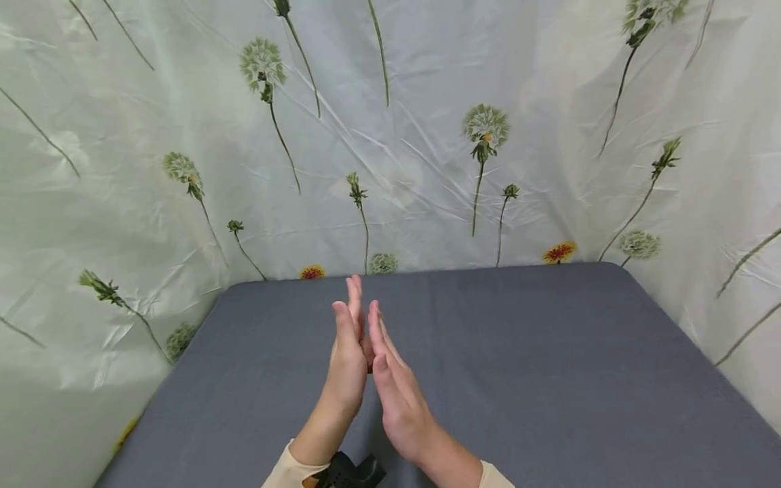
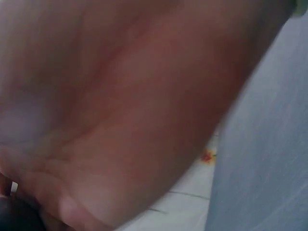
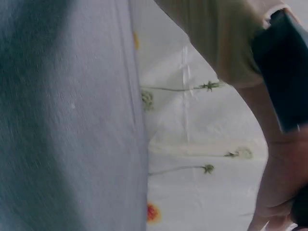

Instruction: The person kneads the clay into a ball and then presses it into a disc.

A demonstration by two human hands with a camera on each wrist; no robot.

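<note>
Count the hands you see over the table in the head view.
2: the left hand on the left and the right hand beside it, both raised, fingers straight, over the grey table. Neither is hidden.

Over there, a broad slate-grey worktop (image 1: 537, 359), flat, fabric-textured, rounded far corners, faint lengthwise crease, before a flower-printed sheet (image 1: 421, 81)

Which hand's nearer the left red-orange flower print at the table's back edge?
Left. In the head view, the left hand is below and right of the flower print; the right hand is farther right and lower.
</note>
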